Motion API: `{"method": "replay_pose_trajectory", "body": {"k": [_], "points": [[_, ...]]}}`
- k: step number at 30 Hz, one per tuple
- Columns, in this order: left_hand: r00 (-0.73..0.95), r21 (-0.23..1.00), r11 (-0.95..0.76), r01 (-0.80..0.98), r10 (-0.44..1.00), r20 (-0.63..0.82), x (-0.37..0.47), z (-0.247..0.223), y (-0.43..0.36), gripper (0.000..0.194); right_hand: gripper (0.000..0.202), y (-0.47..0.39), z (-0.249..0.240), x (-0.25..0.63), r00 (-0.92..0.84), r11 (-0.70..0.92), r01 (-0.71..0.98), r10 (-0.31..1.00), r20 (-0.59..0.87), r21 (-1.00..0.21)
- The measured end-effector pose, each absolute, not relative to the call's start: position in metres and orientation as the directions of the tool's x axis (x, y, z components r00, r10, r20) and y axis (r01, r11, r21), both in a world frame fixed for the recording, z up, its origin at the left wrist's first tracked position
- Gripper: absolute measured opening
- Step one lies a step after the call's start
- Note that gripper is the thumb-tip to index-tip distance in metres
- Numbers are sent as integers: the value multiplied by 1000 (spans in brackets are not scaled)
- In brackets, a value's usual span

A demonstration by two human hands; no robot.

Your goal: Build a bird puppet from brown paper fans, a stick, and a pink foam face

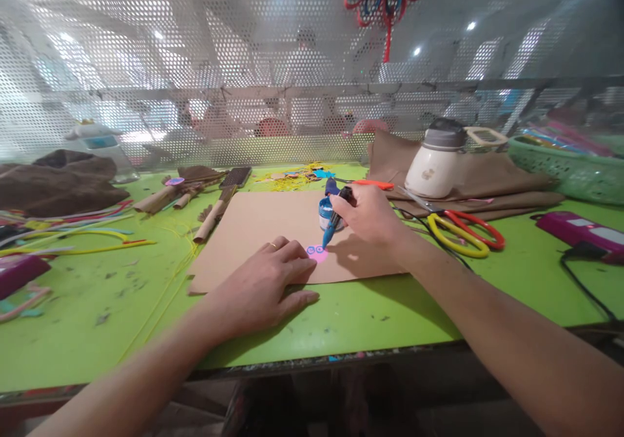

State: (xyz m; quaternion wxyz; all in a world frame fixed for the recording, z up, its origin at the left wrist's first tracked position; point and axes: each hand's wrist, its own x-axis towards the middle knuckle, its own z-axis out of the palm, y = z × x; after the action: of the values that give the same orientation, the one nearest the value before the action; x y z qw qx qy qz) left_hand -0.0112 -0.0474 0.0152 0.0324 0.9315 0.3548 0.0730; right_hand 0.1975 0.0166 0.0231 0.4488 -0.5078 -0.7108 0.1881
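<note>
Slanting from right grip (pixel 368 212); pen (pixel 331 229) at pink disc (pixel 319 255)

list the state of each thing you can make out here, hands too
right hand: gripping the marker
marker: uncapped, tip down at the pink piece
left hand: resting on the cardboard, fingertips at the pink piece
pink piece: flat, marked with blue circles
cardboard: lying flat
small jar: upright
white bottle: upright, grey lid on
scissors: lying down
green basket: holding colourful items
</note>
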Motion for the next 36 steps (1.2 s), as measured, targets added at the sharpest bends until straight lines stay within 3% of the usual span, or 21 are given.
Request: {"method": "replay_pose_trajectory", "body": {"k": [12, 19, 36], "points": [[731, 129, -740, 660, 672, 114, -12, 14, -48, 30, 29, 14, 29, 201, 2, 435, 529, 858, 514, -729], [742, 124, -750, 649, 661, 115, -13, 17, -49, 33, 30, 15, 26, 198, 63, 465, 397, 847, 528, -792], [758, 106, -768, 631, 640, 126, -12, 19, -51, 38, 24, 19, 11, 191, -46, 424, 323, 900, 434, -846]]}}
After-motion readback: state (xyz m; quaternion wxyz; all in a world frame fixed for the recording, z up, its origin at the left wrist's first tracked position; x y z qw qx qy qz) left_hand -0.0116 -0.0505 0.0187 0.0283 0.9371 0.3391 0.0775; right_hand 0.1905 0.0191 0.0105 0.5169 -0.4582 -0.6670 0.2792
